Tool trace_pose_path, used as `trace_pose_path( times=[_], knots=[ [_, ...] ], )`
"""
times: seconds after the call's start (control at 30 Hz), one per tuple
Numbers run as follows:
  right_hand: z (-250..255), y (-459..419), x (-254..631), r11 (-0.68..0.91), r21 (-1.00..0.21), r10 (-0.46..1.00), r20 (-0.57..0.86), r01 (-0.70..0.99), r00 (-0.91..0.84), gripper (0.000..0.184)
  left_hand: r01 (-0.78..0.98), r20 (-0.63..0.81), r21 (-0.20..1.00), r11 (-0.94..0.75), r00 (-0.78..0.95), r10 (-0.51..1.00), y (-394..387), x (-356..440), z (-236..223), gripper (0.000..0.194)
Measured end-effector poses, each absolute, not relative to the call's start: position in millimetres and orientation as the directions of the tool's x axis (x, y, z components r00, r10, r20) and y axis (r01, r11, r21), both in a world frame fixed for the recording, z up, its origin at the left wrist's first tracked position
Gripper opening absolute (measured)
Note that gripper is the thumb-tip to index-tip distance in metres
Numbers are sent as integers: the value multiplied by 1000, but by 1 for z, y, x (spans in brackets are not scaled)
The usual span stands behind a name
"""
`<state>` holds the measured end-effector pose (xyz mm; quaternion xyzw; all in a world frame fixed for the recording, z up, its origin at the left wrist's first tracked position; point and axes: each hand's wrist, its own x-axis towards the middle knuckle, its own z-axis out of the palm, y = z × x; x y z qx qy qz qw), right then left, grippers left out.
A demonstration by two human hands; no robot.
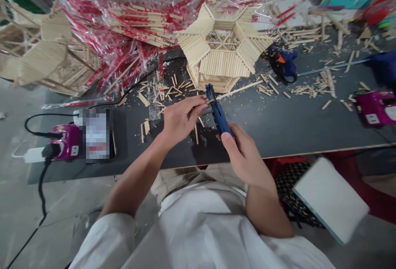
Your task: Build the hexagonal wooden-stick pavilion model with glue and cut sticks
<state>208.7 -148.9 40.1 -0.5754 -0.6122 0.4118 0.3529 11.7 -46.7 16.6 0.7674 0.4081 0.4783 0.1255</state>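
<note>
My left hand (pixel 182 116) pinches the near end of a thin wooden stick (pixel 238 90), which slants away to the right and appears to pass between the jaws of a blue-handled cutter (pixel 220 117). Wrapped round the cutter's handles is my right hand (pixel 244 151); whether the blades touch the stick is too small to tell. Just beyond both hands stands a star-shaped wooden stick model (pixel 227 63) with a hexagonal opening in its middle. Short cut stick pieces (pixel 176 89) lie scattered around the left hand, beside a clear ruler (pixel 153 100).
Plastic packs of sticks (pixel 133 25) pile up along the back. Another wooden model (pixel 43 60) stands at far left. A phone (pixel 97 135) lies near a purple power socket (pixel 66 141). At right are a blue glue gun (pixel 287 62) and another purple socket (pixel 375 108).
</note>
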Motion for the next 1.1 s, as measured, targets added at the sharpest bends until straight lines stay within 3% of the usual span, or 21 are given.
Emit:
trace_pose_path(
  times=[0.27, 0.6, 0.97, 1.1],
  knots=[
    [33, -144, 207, -94, -882, 990, -130, 461, -47, 48, 492, 522, 686, -536, 180, 834, -46, 11, 14, 23],
    [21, -138, 204, -67, -828, 995, -95, 556, -22, 49, 359, 388, 835, -418, 155, 908, -41, 12, 3, 21],
    [27, -137, 196, -51, -679, 997, -75, 733, 1, 48, 397, 364, 825, -402, 170, 916, -38, 10, 1, 22],
    [26, -135, 196, -62, -646, 996, -94, 761, 2, 47, 471, 405, 753, -459, 218, 888, -36, 8, -3, 23]
  ],
)
